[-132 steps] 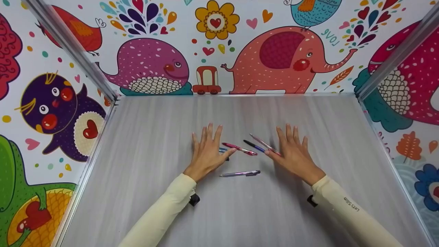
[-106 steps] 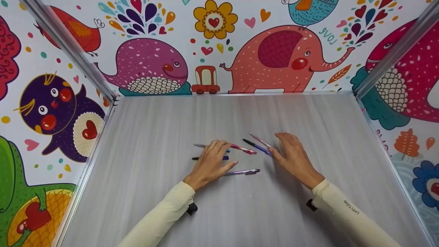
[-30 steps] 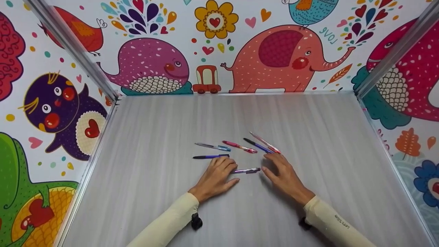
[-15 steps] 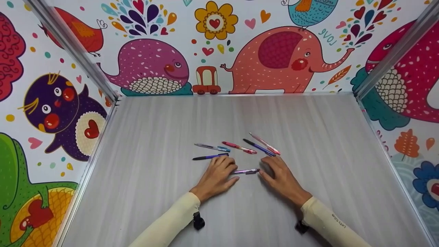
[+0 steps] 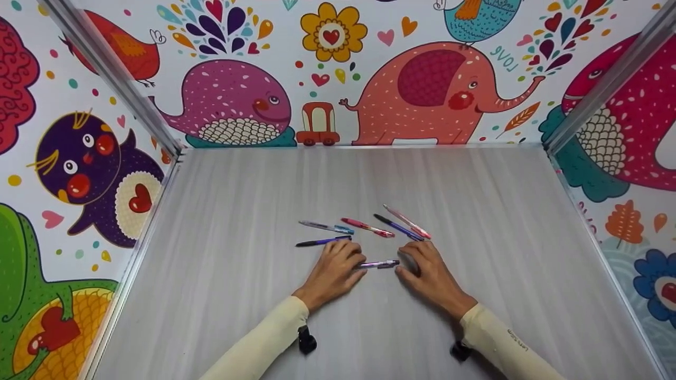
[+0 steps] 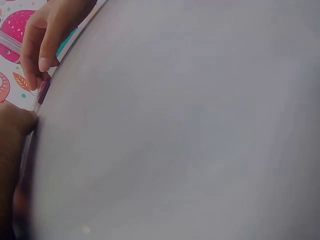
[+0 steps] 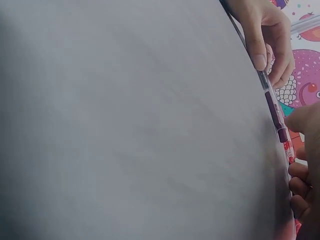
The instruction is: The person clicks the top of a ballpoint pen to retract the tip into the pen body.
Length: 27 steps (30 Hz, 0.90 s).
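Note:
A purple pen with a clear barrel (image 5: 381,264) lies crosswise on the table between both hands. My left hand (image 5: 332,272) pinches its left end between thumb and fingers, which hide the tip; the right wrist view shows this hand (image 7: 267,37) from the side, thumb against the pen (image 7: 275,112). Bent loosely, my right hand (image 5: 430,272) has its thumb tip right at the pen's other end, its fingers apart from the thumb. A blue pen with a black end (image 5: 317,243) lies just beyond the left knuckles. Past the right fingertips lies another blue pen with a black end (image 5: 398,227).
Further back lie a light-blue clear pen (image 5: 326,227), a red-pink pen (image 5: 367,227) and a pale pink pen (image 5: 406,220). The grey wood-grain table (image 5: 237,200) is bordered by printed cartoon walls (image 5: 327,79) with metal rails at the corners.
Both hands have come back from among the farther pens towards the purple pen. The left thumb has closed in on its left end, and the right hand has moved slightly left to its other end.

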Available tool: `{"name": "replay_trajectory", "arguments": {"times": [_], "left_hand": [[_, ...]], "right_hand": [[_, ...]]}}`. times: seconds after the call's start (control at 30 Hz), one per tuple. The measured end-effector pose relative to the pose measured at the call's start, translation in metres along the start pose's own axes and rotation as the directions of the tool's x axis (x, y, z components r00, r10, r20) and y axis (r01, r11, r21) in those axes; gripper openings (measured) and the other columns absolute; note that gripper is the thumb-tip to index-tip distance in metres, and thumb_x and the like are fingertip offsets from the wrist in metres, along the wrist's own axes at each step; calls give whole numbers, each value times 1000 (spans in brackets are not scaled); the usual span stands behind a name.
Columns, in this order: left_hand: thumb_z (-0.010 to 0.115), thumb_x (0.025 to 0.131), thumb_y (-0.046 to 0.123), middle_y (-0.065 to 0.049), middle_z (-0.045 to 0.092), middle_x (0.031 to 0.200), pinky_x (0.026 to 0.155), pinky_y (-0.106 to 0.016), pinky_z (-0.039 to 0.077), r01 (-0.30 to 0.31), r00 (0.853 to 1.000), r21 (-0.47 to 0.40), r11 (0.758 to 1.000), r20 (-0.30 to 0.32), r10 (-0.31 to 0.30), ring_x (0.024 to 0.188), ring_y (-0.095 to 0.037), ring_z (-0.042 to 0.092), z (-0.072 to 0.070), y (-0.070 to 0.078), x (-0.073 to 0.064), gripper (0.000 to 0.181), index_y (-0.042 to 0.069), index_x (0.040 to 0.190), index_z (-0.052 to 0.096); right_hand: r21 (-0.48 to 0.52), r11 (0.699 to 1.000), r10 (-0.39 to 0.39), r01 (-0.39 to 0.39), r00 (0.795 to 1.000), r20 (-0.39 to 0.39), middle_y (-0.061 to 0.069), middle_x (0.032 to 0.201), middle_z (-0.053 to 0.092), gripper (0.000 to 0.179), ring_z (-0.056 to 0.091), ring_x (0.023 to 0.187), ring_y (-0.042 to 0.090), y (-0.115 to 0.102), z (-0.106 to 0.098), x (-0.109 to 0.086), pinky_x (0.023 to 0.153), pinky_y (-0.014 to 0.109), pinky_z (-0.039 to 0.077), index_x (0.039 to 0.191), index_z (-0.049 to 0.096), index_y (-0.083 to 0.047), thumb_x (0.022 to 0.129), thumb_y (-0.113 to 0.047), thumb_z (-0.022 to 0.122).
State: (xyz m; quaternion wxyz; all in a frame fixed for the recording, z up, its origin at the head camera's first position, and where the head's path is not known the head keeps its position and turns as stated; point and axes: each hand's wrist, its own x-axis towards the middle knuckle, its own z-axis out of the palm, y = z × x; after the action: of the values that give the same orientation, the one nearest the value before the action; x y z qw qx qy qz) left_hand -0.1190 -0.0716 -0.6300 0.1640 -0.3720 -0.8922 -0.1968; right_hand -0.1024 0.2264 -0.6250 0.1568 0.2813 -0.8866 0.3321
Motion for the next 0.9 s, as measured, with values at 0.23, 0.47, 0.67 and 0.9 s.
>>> {"name": "replay_trajectory", "arguments": {"times": [0.23,0.47,0.67,0.9], "left_hand": [[79,104,29,0,71,124,104,-48,50,10,999,-55,998,-34,-12,127,-23,63,0,1,-1,11,19,108,82],[86,97,21,0,73,117,102,-48,50,19,996,-118,993,-90,-30,120,-24,65,0,2,0,7,15,99,82],[86,94,17,0,74,115,101,-48,51,25,992,-149,988,-117,-43,116,-23,66,-5,9,2,8,14,99,81],[86,94,14,-2,74,116,102,-50,52,-7,989,-186,983,-143,-20,115,-23,66,-13,16,8,8,13,98,80]], "right_hand": [[26,999,19,-18,1000,-17,9,126,70,43,60,119,27,-1,2,-1,104,40,48,127,76,-2,90,-15,93],[91,991,94,-93,996,-2,7,129,70,41,60,121,26,-8,3,-3,109,21,40,128,76,-3,92,-14,91],[129,984,122,-121,992,-1,6,129,71,41,61,121,25,-15,2,-1,110,16,39,129,76,-3,92,-11,91],[231,951,214,-205,977,-16,8,127,73,40,63,122,26,-23,-2,0,110,10,38,130,74,-2,92,-3,88]]}}
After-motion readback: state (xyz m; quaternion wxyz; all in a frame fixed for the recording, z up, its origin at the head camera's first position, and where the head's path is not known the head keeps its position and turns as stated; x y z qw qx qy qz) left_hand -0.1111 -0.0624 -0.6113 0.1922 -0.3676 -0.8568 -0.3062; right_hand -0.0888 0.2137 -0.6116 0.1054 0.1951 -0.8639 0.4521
